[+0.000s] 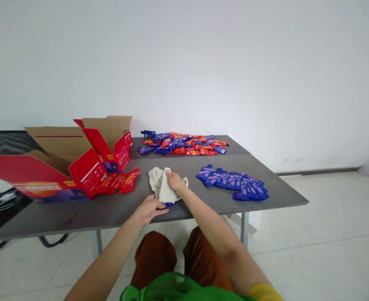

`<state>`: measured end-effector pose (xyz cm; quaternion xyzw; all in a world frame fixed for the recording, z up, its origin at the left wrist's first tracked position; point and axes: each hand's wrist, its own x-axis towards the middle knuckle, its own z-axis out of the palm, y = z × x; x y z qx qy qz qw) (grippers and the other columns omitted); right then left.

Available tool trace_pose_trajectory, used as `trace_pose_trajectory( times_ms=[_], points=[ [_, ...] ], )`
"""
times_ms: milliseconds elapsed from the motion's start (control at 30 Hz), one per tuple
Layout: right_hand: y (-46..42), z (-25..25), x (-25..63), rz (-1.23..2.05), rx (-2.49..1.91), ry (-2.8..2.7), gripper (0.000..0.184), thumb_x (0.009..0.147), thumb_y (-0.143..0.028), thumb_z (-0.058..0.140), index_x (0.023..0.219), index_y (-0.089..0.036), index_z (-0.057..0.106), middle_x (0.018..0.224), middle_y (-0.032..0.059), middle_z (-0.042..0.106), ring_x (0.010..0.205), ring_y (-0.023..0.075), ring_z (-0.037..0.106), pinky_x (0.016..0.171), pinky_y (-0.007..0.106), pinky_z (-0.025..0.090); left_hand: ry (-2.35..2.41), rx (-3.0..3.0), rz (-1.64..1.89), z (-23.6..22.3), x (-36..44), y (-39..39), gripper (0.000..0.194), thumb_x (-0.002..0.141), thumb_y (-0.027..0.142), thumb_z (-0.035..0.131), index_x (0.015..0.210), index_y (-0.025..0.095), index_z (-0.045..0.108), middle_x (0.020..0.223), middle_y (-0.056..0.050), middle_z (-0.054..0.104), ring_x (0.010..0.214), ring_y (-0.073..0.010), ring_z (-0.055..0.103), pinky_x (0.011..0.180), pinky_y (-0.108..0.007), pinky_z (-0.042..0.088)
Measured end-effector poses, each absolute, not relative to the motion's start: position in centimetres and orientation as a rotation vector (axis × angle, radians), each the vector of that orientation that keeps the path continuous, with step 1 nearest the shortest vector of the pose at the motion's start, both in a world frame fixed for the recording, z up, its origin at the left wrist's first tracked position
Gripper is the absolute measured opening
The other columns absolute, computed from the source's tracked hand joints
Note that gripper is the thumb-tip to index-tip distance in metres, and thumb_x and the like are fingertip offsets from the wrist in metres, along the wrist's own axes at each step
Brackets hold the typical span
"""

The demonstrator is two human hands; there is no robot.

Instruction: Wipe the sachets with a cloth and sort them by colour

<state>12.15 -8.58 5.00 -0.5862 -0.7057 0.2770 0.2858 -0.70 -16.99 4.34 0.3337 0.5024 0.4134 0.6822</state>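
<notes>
green garment (178,288), pale cloth (164,191) in right hand (175,182)

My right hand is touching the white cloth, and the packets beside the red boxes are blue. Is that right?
Not quite. The packets beside the red boxes are red, not blue; the head view shows it. Your right hand is indeed touching the white cloth.

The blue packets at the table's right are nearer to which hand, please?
Right: the right hand is on the pale cloth, left of the blue packets; the left hand is farther left, by the cloth's near edge.
</notes>
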Motion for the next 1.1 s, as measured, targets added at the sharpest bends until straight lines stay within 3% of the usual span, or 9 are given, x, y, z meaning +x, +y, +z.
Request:
trace_pose_trajectory(
  times_ms=[67,133,233,367,467,533,700,867,1100],
  points=[
    [-9.7,6.0,13.9,0.848,-1.421,-1.827,0.065,0.098,-0.047,0.006,0.12,-0.012,0.056,0.105,0.0104,0.068,0.096,0.0193,0.063,0.083,0.032,0.047,1.116,0.708,0.985,3.6,-1.0,-16.2,0.033,0.054,-0.008,0.05,0.08,0.011,0.06,0.072,-0.004,0.068,0.071,-0.0154,0.064,0.083,-0.042,0.054],
    [-11.3,6.6,15.8,0.937,-1.186,-1.732,0.065,0.096,-0.055,0.012,0.118,-0.012,0.057,0.102,0.009,0.068,0.092,0.0196,0.063,0.08,0.031,0.048,1.113,0.675,0.991,3.1,-1.3,-15.5,0.028,0.056,-0.006,0.048,0.076,0.01,0.06,0.066,-0.005,0.067,0.066,-0.0154,0.064,0.081,-0.039,0.055],
    [-13.9,6.4,17.6,0.859,-0.998,-1.819,0.057,0.096,-0.055,0.02,0.122,-0.018,0.055,0.113,0.0065,0.064,0.103,0.0199,0.059,0.089,0.033,0.044,1.166,0.651,1.044,2.7,-1.1,-15.3,0.02,0.063,0.002,0.054,0.078,0.011,0.062,0.067,-0.006,0.068,0.063,-0.0164,0.065,0.075,-0.037,0.056],
    [-16.1,3.8,17.4,0.574,-1.031,-2.303,0.047,0.097,-0.048,0.027,0.132,-0.026,0.049,0.136,0.0048,0.05,0.124,0.0205,0.044,0.104,0.037,0.032,1.155,0.729,1.149,2.1,-0.4,-16.1,0.028,0.061,0.009,0.058,0.088,0.013,0.063,0.075,-0.005,0.071,0.069,-0.0183,0.067,0.071,-0.034,0.055],
    [-15.6,2.1,16.5,0.34,-1.073,-2.505,0.05,0.094,-0.051,0.033,0.139,-0.03,0.04,0.148,0.0019,0.033,0.135,0.0223,0.03,0.109,0.042,0.024,1.184,0.752,1.242,1.6,-0.2,-16.8,0.031,0.059,0.01,0.055,0.089,0.012,0.063,0.075,-0.005,0.07,0.074,-0.0191,0.067,0.072,-0.033,0.054],
    [-14.2,1.7,16.1,0.344,-1.058,-2.55,0.053,0.094,-0.054,0.03,0.142,-0.031,0.034,0.15,0.0004,0.03,0.135,0.0218,0.029,0.109,0.042,0.023,1.235,0.771,1.277,1.7,-0.3,-17.0,0.034,0.058,0.01,0.053,0.091,0.013,0.063,0.077,-0.005,0.07,0.079,-0.0193,0.067,0.073,-0.032,0.054],
    [-9.6,1.7,14.7,0.373,-1.287,-2.505,0.058,0.095,-0.056,0.023,0.14,-0.023,0.039,0.145,0.002,0.039,0.136,0.0253,0.026,0.109,0.045,0.022,1.279,0.93,1.038,3.3,-0.4,-16.7,0.033,0.056,0.01,0.053,0.087,0.015,0.063,0.081,-0.004,0.068,0.087,-0.0199,0.064,0.075,-0.034,0.056],
    [-8.1,1.4,12.8,0.172,-1.592,-2.32,0.049,0.096,-0.052,0.027,0.128,-0.026,0.053,0.142,-0.0001,0.043,0.134,0.0277,0.028,0.107,0.047,0.021,1.409,1.031,1.0,3.5,-0.2,-15.5,0.035,0.054,0.012,0.069,0.088,0.014,0.063,0.08,-0.005,0.067,0.078,-0.0211,0.065,0.066,-0.034,0.056],
    [-9.6,1.2,13.7,0.154,-1.413,-2.432,0.041,0.094,-0.043,0.042,0.129,-0.026,0.052,0.135,0.0035,0.052,0.131,0.0264,0.034,0.107,0.044,0.022,1.302,0.822,1.025,3.0,-1.6,-14.4,0.041,0.047,0.007,0.079,0.086,0.01,0.065,0.076,-0.008,0.07,0.069,-0.0215,0.067,0.065,-0.033,0.055]
  ],
)
